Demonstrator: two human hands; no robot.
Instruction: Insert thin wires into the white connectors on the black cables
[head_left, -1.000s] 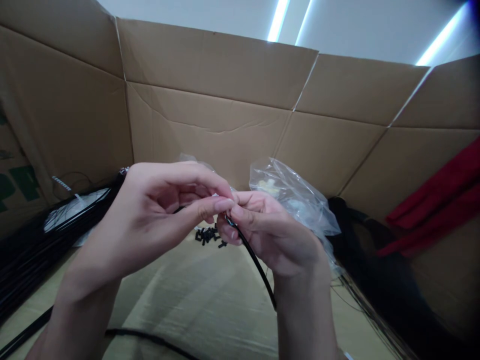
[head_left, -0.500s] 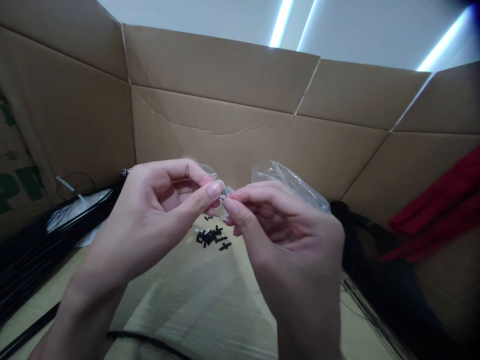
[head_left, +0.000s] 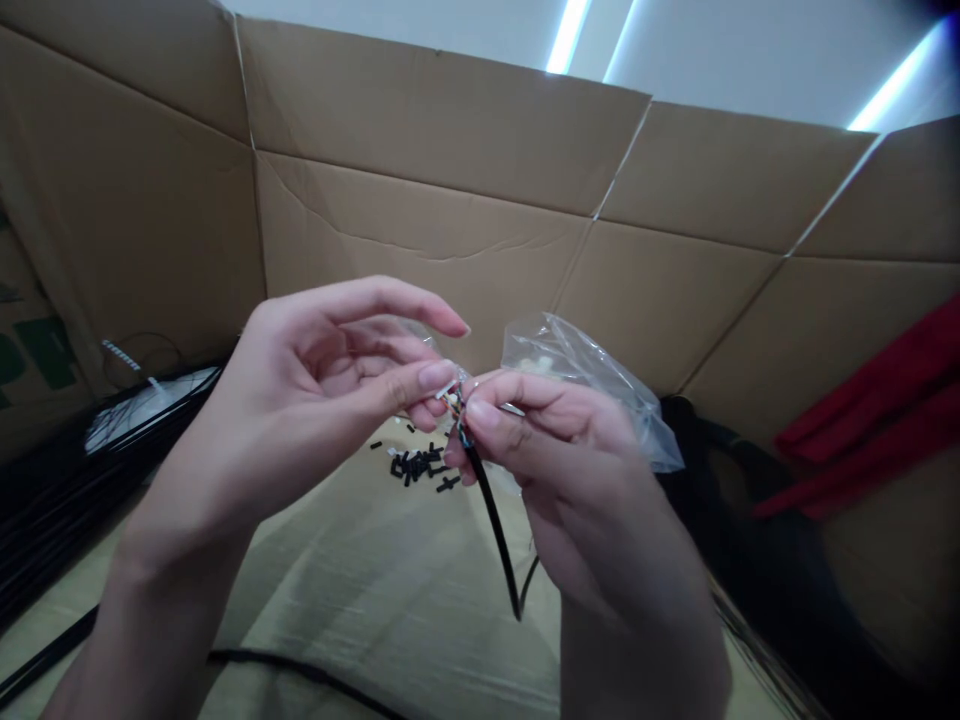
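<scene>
A black cable (head_left: 491, 520) rises in front of me and ends in thin coloured wires (head_left: 460, 425) with a small white connector (head_left: 445, 391) at their tip. My left hand (head_left: 330, 400) has its thumb against the connector, other fingers curled behind it and the index finger lifted away. With thumb and index finger, my right hand (head_left: 555, 440) pinches the coloured wires just beside the connector. Below the cable's wire end the black jacket bends into a loop. Behind the hands, a pile of short black pieces (head_left: 416, 466) lies on the table.
Clear plastic bags (head_left: 592, 380) stand behind the hands. At the left lies a bundle of black cables (head_left: 97, 500); another black cable (head_left: 300, 670) crosses the front. Cardboard walls (head_left: 420, 200) surround the table (head_left: 360, 590). Red cloth (head_left: 862, 420) hangs at the right.
The black cable and its coloured wires have come into sight between my hands. My left index finger has lifted off, and my right hand has tilted.
</scene>
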